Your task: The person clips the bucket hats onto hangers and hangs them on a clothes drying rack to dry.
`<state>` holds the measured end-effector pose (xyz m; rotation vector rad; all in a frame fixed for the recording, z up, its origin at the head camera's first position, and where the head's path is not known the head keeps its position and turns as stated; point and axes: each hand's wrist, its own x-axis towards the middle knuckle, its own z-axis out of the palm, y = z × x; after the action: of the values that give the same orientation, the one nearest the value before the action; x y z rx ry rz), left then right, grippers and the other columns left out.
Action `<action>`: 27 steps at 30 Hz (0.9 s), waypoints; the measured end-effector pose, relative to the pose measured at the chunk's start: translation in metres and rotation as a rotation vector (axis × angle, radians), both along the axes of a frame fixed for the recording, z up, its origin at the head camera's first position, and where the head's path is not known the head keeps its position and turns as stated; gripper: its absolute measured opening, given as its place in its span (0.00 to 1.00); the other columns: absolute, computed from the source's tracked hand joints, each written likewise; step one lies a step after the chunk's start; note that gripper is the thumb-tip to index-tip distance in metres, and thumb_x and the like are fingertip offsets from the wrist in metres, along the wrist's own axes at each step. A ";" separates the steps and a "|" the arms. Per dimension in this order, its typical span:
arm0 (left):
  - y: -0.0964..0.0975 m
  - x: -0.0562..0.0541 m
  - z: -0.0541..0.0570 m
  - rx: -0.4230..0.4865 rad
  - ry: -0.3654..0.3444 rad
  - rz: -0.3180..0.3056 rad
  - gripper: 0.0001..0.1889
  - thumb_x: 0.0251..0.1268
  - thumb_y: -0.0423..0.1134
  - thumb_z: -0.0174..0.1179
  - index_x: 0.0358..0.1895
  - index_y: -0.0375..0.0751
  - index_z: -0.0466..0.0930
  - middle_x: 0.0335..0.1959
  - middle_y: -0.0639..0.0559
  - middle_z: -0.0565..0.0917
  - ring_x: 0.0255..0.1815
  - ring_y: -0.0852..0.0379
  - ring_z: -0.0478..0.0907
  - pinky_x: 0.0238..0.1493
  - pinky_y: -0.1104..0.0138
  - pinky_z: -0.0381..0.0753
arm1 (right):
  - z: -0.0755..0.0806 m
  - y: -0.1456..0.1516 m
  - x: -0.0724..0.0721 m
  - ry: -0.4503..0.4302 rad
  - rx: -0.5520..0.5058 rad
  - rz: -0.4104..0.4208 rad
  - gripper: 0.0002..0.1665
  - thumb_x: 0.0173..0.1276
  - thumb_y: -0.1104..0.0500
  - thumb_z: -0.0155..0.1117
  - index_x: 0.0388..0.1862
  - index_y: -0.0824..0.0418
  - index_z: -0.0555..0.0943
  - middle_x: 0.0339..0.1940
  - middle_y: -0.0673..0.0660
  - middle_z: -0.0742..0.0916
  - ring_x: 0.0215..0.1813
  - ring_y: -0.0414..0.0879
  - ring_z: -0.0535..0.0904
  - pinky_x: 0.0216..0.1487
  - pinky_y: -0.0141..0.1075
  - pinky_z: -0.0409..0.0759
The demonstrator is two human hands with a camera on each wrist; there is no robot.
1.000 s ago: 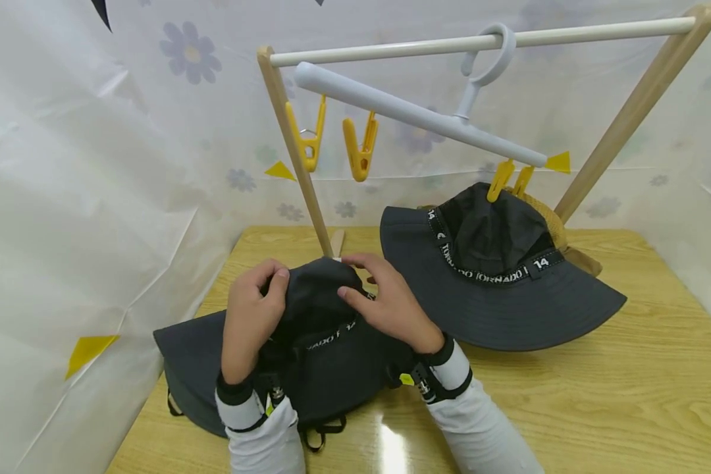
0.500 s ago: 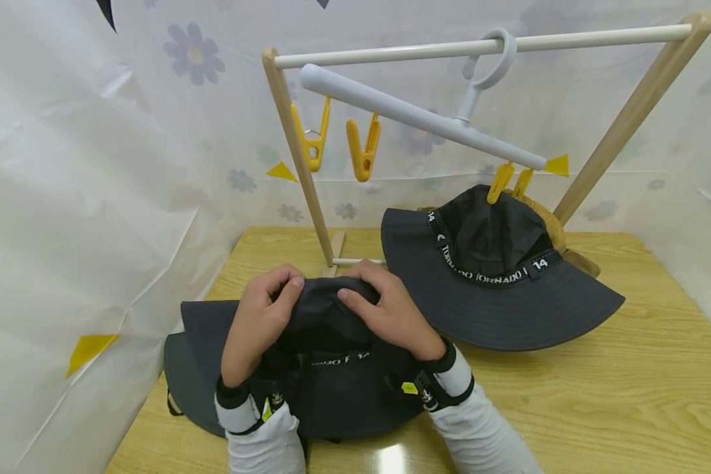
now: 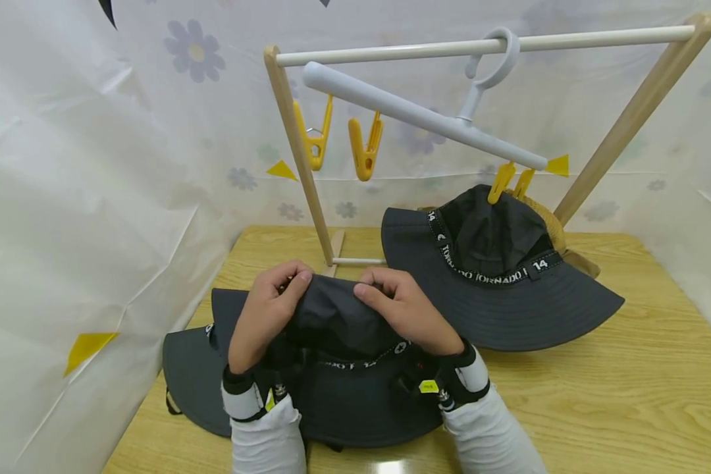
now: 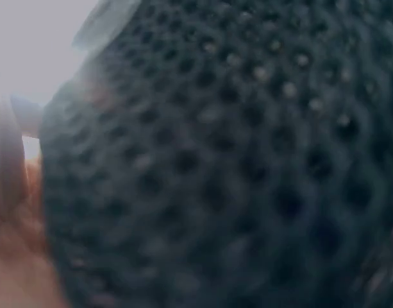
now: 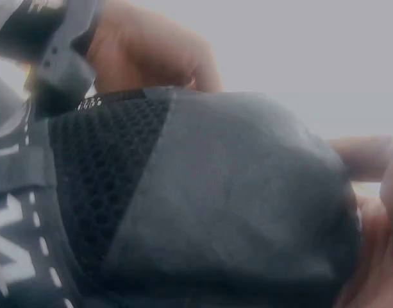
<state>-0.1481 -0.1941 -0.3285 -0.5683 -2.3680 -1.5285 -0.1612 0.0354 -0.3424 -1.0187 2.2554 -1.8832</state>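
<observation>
A dark bucket hat (image 3: pixel 343 322) with a white-lettered band is held up by its crown between both hands in the head view. My left hand (image 3: pixel 269 313) pinches the crown's left side, thumb on the near face. On the right, my right hand (image 3: pixel 411 309) pinches the crown's other side the same way. Mesh of the hat (image 4: pixel 215 154) fills the left wrist view, blurred. The right wrist view shows the smooth crown (image 5: pixel 234 192) and a mesh panel. Under the held hat's left side, another dark brim (image 3: pixel 192 375) lies on the table.
A wooden rack with a white bar (image 3: pixel 391 54) carries a pale hanger (image 3: pixel 415 116), tilted down to the right. Two yellow clips (image 3: pixel 364 151) dangle at its left. At its right, yellow clips (image 3: pixel 500 183) hold another dark hat (image 3: pixel 509 309), with a tan hat (image 3: pixel 545 214) behind it.
The held hat has turned level and shifted right, uncovering more of the brim beneath it. My right hand has moved slightly right and down; both hands keep their grip on the crown.
</observation>
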 end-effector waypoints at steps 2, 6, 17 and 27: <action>0.004 -0.001 0.000 -0.072 0.114 0.090 0.08 0.72 0.35 0.57 0.35 0.41 0.84 0.32 0.49 0.83 0.33 0.56 0.71 0.40 0.65 0.69 | 0.001 0.000 0.001 0.030 0.028 -0.045 0.12 0.77 0.58 0.56 0.32 0.61 0.78 0.20 0.48 0.70 0.22 0.40 0.67 0.28 0.32 0.68; 0.014 0.003 0.001 -0.196 0.230 0.240 0.05 0.68 0.34 0.61 0.40 0.44 0.87 0.31 0.49 0.84 0.27 0.58 0.67 0.35 0.64 0.68 | 0.002 0.000 0.003 0.112 0.094 -0.147 0.09 0.76 0.59 0.58 0.33 0.58 0.80 0.20 0.48 0.71 0.22 0.39 0.68 0.29 0.32 0.68; 0.037 0.009 0.005 -0.270 0.033 0.044 0.14 0.74 0.38 0.56 0.57 0.45 0.81 0.49 0.47 0.86 0.26 0.58 0.76 0.33 0.64 0.76 | 0.012 0.012 0.008 0.209 0.161 -0.215 0.07 0.74 0.62 0.60 0.33 0.56 0.82 0.26 0.50 0.79 0.27 0.38 0.72 0.33 0.31 0.72; 0.038 0.004 0.005 -0.297 -0.068 -0.120 0.09 0.75 0.39 0.54 0.48 0.43 0.83 0.31 0.50 0.78 0.26 0.58 0.73 0.35 0.65 0.74 | 0.014 0.020 0.009 0.247 0.203 -0.290 0.06 0.72 0.60 0.63 0.34 0.54 0.85 0.30 0.50 0.85 0.32 0.38 0.75 0.38 0.32 0.74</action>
<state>-0.1441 -0.1557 -0.3237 -0.7452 -2.6799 -1.2648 -0.1524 0.0555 -0.3285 -0.9878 2.8029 -1.6466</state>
